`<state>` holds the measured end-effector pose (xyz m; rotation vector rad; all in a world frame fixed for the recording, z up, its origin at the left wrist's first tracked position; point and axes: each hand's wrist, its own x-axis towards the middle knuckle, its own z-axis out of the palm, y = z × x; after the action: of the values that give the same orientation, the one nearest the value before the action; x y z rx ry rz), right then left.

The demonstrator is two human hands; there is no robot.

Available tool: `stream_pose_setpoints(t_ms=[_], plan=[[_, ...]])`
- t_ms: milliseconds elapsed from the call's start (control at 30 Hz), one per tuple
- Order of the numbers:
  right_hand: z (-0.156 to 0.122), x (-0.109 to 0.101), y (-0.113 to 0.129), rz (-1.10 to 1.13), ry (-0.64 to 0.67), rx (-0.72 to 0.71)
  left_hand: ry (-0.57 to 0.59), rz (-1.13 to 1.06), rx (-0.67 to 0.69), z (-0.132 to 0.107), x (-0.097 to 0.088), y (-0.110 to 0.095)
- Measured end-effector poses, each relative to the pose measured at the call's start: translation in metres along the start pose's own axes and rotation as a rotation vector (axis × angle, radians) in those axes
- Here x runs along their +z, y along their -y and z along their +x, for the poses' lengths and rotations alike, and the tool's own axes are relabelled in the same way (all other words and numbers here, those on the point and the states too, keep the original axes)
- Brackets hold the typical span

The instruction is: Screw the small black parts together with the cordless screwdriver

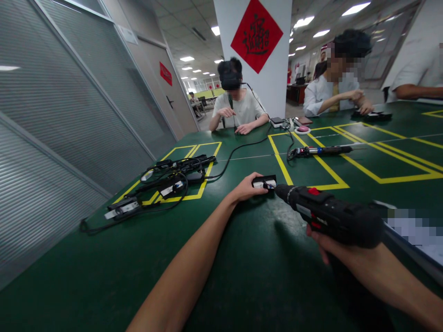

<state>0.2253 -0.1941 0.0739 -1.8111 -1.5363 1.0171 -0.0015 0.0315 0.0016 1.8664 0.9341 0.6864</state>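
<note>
My left hand (247,187) is closed round the left end of a small black casing (270,180) with a white inside, holding it on the green table. In my right hand (328,242) is a black power drill (321,210) with red parts, gripped by its handle. The drill's chuck points left, and its front end is right at the casing's right end. Whether the bit touches the casing I cannot tell. My right fingers are partly hidden behind the drill body.
Black power adapters with cables (180,177) lie at left inside yellow tape. An electric screwdriver (321,151) with a coiled cable lies at right. A clipboard (411,240) is at the right edge. Across the green table (138,276) a person (238,103) and other people work.
</note>
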Motion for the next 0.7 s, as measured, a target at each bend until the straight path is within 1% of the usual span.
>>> stream_pose_setpoints(t_ms=[167, 333, 500, 700], plan=[[-0.0014, -0.0006, 0.0005, 0.028, 0.011, 0.01, -0.016, 0.013, 0.01, 0.0002, 0.0003, 0.0], [-0.0024, -0.0012, 0.0017, 0.005, -0.011, -0.042, 0.007, 0.001, 0.009, 0.0008, -0.001, 0.0007], [-0.0017, -0.0013, 0.0027, 0.031, 0.001, 0.003, 0.028, 0.004, 0.023, 0.0011, -0.0021, 0.0014], [-0.0004, -0.003, 0.0025, 0.013, 0.01, -0.021, 0.001, 0.043, 0.028, -0.0001, -0.0022, 0.0002]])
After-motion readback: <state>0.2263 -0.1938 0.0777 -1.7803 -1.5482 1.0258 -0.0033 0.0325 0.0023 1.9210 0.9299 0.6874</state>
